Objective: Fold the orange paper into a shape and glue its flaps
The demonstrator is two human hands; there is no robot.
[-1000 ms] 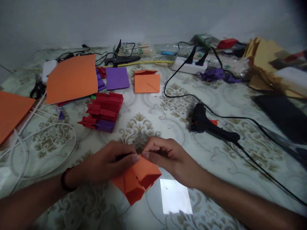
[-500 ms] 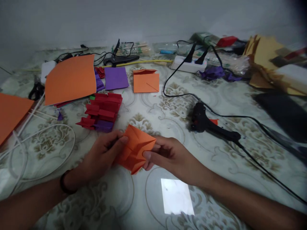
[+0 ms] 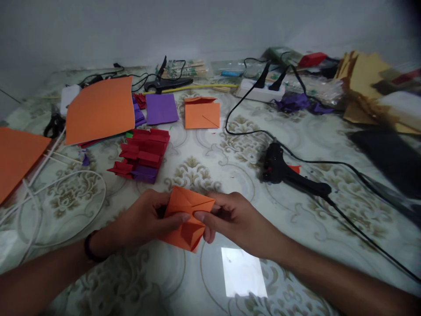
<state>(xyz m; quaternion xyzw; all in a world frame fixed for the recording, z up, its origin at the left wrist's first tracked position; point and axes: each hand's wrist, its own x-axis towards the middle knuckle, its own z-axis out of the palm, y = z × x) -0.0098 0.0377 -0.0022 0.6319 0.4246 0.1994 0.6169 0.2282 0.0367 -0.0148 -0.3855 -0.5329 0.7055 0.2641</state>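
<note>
Between my two hands is a creased square of orange paper (image 3: pixel 184 198), folded at its corners and held above the patterned tabletop. My left hand (image 3: pixel 154 217) grips its left side, thumb lying across the front face. On the right edge my right hand (image 3: pixel 226 216) pinches it, thumb on the front and fingers behind. The two thumb tips are close together near the middle of the paper. Beyond my left hand lie folded red paper pieces (image 3: pixel 146 151) with a purple folded piece (image 3: pixel 145 174) among them.
A black glue gun (image 3: pixel 289 173) lies at right, its cord crossing the table. Farther back are a folded orange paper (image 3: pixel 202 116), purple sheets (image 3: pixel 162 109), a large orange sheet (image 3: pixel 100 112) and a white power strip (image 3: pixel 259 90). Scissors (image 3: pixel 54 125) and white cable (image 3: pixel 103 193) are at left.
The orange paper has come slightly lower and turned a little. My left thumb has slid inward over its face, nearer to my right thumb. The view has shifted slightly.
</note>
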